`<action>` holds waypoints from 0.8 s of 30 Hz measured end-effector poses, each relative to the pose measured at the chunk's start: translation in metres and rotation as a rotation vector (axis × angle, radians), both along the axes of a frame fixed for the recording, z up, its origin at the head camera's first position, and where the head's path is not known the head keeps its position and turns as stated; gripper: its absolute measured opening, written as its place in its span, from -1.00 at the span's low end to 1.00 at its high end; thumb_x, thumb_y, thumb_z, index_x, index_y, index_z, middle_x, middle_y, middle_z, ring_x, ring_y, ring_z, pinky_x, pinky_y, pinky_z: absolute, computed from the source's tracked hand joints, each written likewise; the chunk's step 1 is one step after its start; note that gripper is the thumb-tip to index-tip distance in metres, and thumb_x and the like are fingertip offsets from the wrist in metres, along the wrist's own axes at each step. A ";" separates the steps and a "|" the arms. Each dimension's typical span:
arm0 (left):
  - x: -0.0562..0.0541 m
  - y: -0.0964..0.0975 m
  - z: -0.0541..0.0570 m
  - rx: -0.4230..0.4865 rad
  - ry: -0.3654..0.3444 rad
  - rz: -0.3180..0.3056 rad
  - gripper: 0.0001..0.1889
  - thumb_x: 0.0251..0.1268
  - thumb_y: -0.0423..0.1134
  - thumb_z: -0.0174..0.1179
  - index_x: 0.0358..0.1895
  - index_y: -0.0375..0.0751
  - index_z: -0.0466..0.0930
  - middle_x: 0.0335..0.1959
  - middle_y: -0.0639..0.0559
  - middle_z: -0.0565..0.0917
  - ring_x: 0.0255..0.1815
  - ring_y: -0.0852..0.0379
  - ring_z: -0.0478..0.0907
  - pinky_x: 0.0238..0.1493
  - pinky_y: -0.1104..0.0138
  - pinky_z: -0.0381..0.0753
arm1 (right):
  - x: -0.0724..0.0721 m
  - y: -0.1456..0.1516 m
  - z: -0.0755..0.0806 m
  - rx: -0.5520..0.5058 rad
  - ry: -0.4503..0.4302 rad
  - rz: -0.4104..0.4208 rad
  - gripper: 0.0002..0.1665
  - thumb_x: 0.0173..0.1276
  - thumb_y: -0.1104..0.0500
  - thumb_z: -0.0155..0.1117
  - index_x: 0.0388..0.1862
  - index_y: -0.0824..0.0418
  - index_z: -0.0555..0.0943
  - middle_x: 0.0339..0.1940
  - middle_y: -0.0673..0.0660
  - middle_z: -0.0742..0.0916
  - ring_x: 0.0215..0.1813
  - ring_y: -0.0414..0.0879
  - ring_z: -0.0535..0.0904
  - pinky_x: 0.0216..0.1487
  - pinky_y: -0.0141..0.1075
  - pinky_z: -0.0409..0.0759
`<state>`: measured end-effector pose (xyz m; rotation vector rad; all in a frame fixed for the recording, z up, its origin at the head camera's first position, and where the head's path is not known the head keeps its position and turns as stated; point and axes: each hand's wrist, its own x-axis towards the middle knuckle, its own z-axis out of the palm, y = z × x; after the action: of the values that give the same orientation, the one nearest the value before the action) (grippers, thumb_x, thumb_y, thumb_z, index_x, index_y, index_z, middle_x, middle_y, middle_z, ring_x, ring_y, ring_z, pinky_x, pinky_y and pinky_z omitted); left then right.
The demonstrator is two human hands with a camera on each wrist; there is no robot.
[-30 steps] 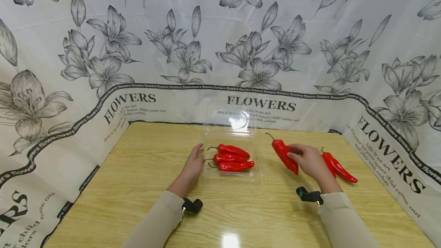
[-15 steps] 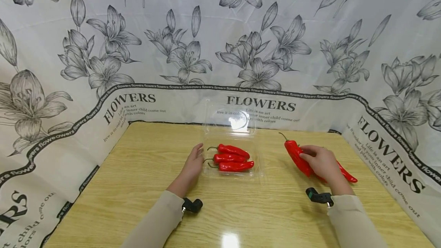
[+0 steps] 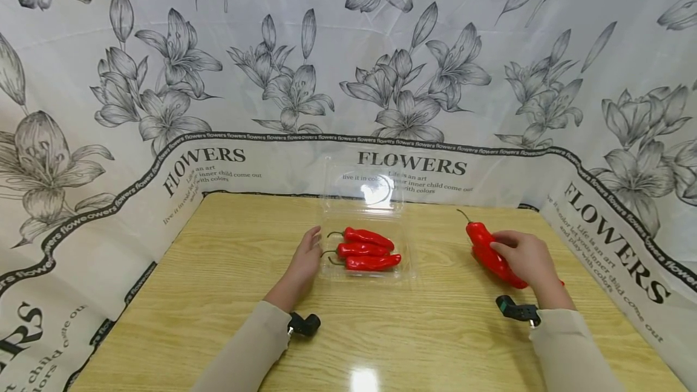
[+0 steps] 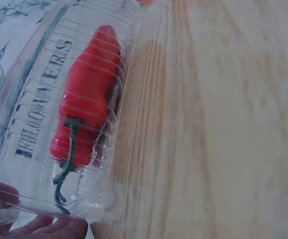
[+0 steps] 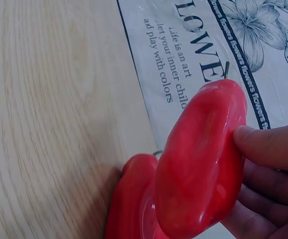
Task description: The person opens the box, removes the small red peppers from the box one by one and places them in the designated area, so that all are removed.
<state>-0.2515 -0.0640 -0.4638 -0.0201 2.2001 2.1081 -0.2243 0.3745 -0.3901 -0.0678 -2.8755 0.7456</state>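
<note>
My right hand (image 3: 525,259) holds a glossy red pepper (image 3: 480,238) with a long thin stem, above the right part of the table. In the right wrist view the thumb lies against one side of this pepper, other fingers behind it. Below it lies another red pepper (image 5: 131,199), mostly hidden by my hand in the head view. My left hand (image 3: 304,262) touches the left end of a clear plastic clamshell container (image 3: 405,268), fingers fairly straight. Inside it 3 red peppers (image 3: 370,250) lie side by side, stems pointing left.
The container's clear lid (image 3: 362,186) stands raised at the back, against a flower-printed cloth (image 3: 294,165). This cloth walls the back and both sides of the wooden table (image 3: 381,325). Each wrist wears a small black camera (image 3: 517,310).
My right hand has moved right with the red pepper, from beside the container to over the loose peppers, now largely covering them. My left hand and the container have stayed put.
</note>
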 end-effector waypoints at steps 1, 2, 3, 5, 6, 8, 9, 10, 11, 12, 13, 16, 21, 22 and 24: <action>0.000 0.000 0.000 0.002 -0.001 -0.001 -0.44 0.50 -0.33 -0.25 0.53 0.00 0.03 0.55 -0.13 0.11 0.57 -0.13 0.00 0.52 -0.06 0.05 | 0.000 0.002 0.000 0.000 -0.001 -0.004 -0.46 0.43 -0.06 0.15 0.20 0.29 0.55 0.13 0.42 0.63 0.05 0.26 0.53 -0.08 0.03 0.55; 0.000 0.000 0.000 0.003 -0.003 -0.001 -0.44 0.50 -0.33 -0.25 0.53 0.00 0.02 0.55 -0.12 0.11 0.57 -0.13 0.00 0.52 -0.06 0.05 | 0.001 0.004 0.000 0.001 -0.002 -0.007 -0.45 0.44 -0.06 0.14 0.20 0.30 0.55 0.14 0.43 0.62 0.06 0.27 0.52 -0.07 0.04 0.55; -0.001 0.000 -0.001 0.005 -0.001 -0.003 -0.44 0.50 -0.33 -0.25 0.53 0.00 0.02 0.55 -0.13 0.11 0.57 -0.14 -0.01 0.52 -0.07 0.05 | 0.001 0.006 -0.001 0.001 -0.001 -0.007 -0.45 0.44 -0.06 0.13 0.20 0.31 0.54 0.15 0.44 0.60 0.08 0.28 0.51 -0.06 0.07 0.54; -0.001 0.000 -0.001 0.009 0.004 -0.007 -0.44 0.50 -0.34 -0.26 0.53 -0.01 0.02 0.55 -0.14 0.11 0.57 -0.15 -0.02 0.52 -0.07 0.05 | 0.002 0.010 -0.002 0.005 0.002 -0.011 -0.45 0.45 -0.06 0.12 0.20 0.32 0.54 0.16 0.46 0.59 0.09 0.31 0.50 -0.03 0.10 0.52; -0.001 0.000 -0.002 0.010 0.004 -0.007 -0.44 0.50 -0.34 -0.26 0.53 -0.02 0.02 0.55 -0.14 0.11 0.57 -0.15 -0.02 0.52 -0.07 0.05 | 0.002 0.012 -0.003 0.007 0.004 -0.014 -0.45 0.45 -0.06 0.11 0.20 0.33 0.54 0.17 0.46 0.58 0.10 0.32 0.50 -0.02 0.12 0.51; -0.002 0.000 -0.002 0.013 0.006 -0.009 -0.44 0.50 -0.34 -0.26 0.53 -0.02 0.02 0.55 -0.14 0.11 0.57 -0.15 -0.01 0.52 -0.07 0.05 | 0.003 0.015 -0.004 0.008 0.003 -0.019 -0.44 0.46 -0.06 0.10 0.20 0.34 0.53 0.18 0.47 0.57 0.12 0.34 0.48 0.00 0.15 0.50; -0.002 0.000 -0.002 0.015 0.008 -0.010 -0.44 0.50 -0.34 -0.26 0.53 -0.03 0.02 0.55 -0.14 0.11 0.57 -0.15 -0.01 0.52 -0.07 0.05 | 0.003 0.017 -0.004 0.008 0.003 -0.023 -0.43 0.47 -0.06 0.09 0.20 0.35 0.53 0.19 0.48 0.57 0.12 0.35 0.48 0.00 0.16 0.50; -0.003 0.000 -0.002 0.016 0.011 -0.009 -0.44 0.50 -0.34 -0.26 0.53 -0.03 0.02 0.54 -0.15 0.11 0.57 -0.15 -0.01 0.52 -0.07 0.05 | 0.003 0.019 -0.005 0.006 0.000 -0.027 -0.43 0.47 -0.06 0.09 0.21 0.36 0.52 0.19 0.48 0.56 0.12 0.36 0.48 0.00 0.17 0.50; -0.003 0.000 -0.002 0.016 0.014 -0.008 -0.44 0.49 -0.35 -0.25 0.52 -0.04 0.03 0.54 -0.15 0.11 0.57 -0.15 -0.01 0.52 -0.07 0.05 | 0.003 0.020 -0.005 0.005 -0.003 -0.030 -0.42 0.47 -0.06 0.08 0.21 0.36 0.52 0.20 0.48 0.56 0.12 0.36 0.47 0.00 0.17 0.50; -0.003 0.000 -0.002 0.016 0.017 -0.008 -0.44 0.49 -0.35 -0.26 0.52 -0.05 0.02 0.54 -0.16 0.11 0.57 -0.15 -0.01 0.52 -0.07 0.05 | 0.003 0.021 -0.005 0.002 -0.006 -0.032 -0.42 0.48 -0.06 0.07 0.22 0.37 0.51 0.20 0.49 0.55 0.12 0.37 0.47 0.00 0.17 0.50; -0.003 0.000 -0.002 0.014 0.020 -0.007 -0.44 0.49 -0.35 -0.26 0.52 -0.06 0.02 0.54 -0.16 0.12 0.57 -0.15 0.00 0.52 -0.07 0.05 | 0.003 0.023 -0.006 0.002 -0.008 -0.035 -0.42 0.48 -0.07 0.07 0.22 0.36 0.51 0.20 0.48 0.55 0.12 0.37 0.47 -0.01 0.17 0.50; -0.002 -0.001 -0.001 0.011 0.019 -0.003 -0.44 0.49 -0.35 -0.26 0.52 -0.04 0.04 0.54 -0.16 0.12 0.57 -0.15 0.00 0.52 -0.06 0.06 | 0.004 0.025 -0.007 0.007 -0.012 -0.044 -0.43 0.48 -0.05 0.06 0.23 0.36 0.52 0.19 0.48 0.57 0.11 0.36 0.50 -0.04 0.13 0.53; -0.002 -0.001 -0.001 0.012 0.014 -0.005 -0.45 0.51 -0.34 -0.26 0.52 -0.01 0.04 0.54 -0.16 0.12 0.57 -0.15 0.00 0.52 -0.06 0.06 | 0.004 0.029 -0.009 0.004 -0.041 -0.065 -0.44 0.48 -0.04 0.06 0.23 0.35 0.52 0.20 0.49 0.56 0.11 0.36 0.50 -0.09 0.08 0.54; -0.002 0.000 -0.001 0.014 0.013 -0.005 -0.45 0.51 -0.33 -0.26 0.52 -0.01 0.04 0.54 -0.16 0.12 0.57 -0.15 0.00 0.52 -0.06 0.06 | 0.004 0.029 -0.009 0.002 -0.049 -0.070 -0.44 0.48 -0.04 0.06 0.23 0.35 0.52 0.21 0.49 0.55 0.11 0.37 0.49 -0.09 0.07 0.54; -0.002 0.000 -0.002 0.019 0.012 -0.004 -0.45 0.51 -0.33 -0.25 0.52 0.00 0.04 0.54 -0.15 0.12 0.57 -0.15 0.00 0.52 -0.05 0.06 | 0.004 0.030 -0.010 0.002 -0.055 -0.077 -0.44 0.48 -0.05 0.06 0.23 0.34 0.53 0.21 0.49 0.55 0.11 0.36 0.49 -0.10 0.06 0.54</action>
<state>-0.2536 -0.0641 -0.4654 -0.0021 2.1841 2.1326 -0.2204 0.4050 -0.3996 -0.2004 -2.9068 0.7379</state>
